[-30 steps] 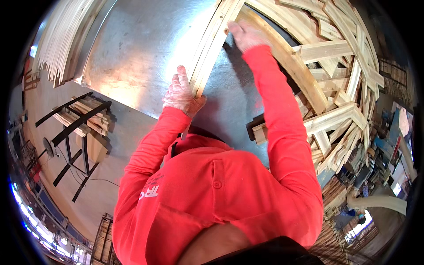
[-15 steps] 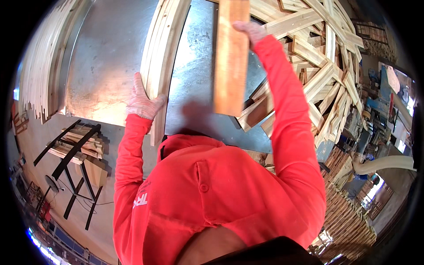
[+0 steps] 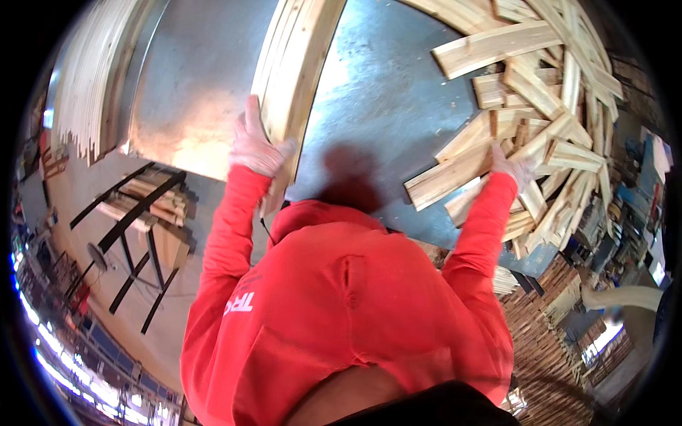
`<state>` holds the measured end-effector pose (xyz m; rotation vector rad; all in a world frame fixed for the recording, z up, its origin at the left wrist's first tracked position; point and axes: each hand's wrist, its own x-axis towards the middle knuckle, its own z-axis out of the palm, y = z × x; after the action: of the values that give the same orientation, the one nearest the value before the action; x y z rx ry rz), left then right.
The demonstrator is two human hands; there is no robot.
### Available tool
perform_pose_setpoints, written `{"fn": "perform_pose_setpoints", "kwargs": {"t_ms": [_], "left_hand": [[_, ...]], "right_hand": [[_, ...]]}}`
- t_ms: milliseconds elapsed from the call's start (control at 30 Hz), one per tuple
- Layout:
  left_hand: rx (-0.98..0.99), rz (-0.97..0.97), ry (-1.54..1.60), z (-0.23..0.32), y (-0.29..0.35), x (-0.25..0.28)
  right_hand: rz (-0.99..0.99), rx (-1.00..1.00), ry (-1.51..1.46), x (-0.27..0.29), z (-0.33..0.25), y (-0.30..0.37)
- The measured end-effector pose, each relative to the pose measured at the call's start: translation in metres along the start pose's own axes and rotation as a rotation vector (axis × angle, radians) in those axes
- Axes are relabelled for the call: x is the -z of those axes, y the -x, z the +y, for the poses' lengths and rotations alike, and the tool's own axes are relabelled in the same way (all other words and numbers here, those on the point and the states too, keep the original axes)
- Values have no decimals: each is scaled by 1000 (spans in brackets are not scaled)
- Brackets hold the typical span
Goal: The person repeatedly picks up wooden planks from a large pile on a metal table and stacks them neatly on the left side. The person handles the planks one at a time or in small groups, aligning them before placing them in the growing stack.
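My left hand (image 3: 257, 145), in a pale glove, grips the near end of a row of long pale wooden boards (image 3: 302, 71) standing side by side on the metal table. Its index finger stretches along their left side and its thumb lies across the top. To the right, my right hand (image 3: 513, 169), also gloved, is at the edge of a heap of loose boards. Its fingers close on the right end of a wooden board (image 3: 449, 175), which lies slanting on the table; part of the grip is hidden behind the hand.
The metal table (image 3: 387, 92) stretches between the row and the loose heap (image 3: 550, 92). A packed stack of thin boards (image 3: 96, 78) stands at far left. Below it is a black-legged stand (image 3: 145, 209) with wood pieces. Bundled sticks (image 3: 547, 326) and a pale hose (image 3: 625, 297) are at lower right.
My right hand has let go of the board it held over the table and moved right and nearer, to the heap. The row at my left hand looks wider. The view has shifted.
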<state>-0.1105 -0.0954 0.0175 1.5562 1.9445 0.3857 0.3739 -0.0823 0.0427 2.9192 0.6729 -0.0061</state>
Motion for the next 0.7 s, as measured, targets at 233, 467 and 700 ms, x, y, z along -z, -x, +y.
{"fn": "perform_pose_setpoints", "kwargs": {"t_ms": [233,467,700], "left_hand": [[119,-358,1272,-62,-32,35],[16,-182,848,-43,-33,17],[12,-53,-245,3,-11,29]], "right_hand": [[-175,223,-711,-32,41,5],[-1768,218,-1967,-6,-114,104],[-1701,82,-1748,-65,-183,153]]}}
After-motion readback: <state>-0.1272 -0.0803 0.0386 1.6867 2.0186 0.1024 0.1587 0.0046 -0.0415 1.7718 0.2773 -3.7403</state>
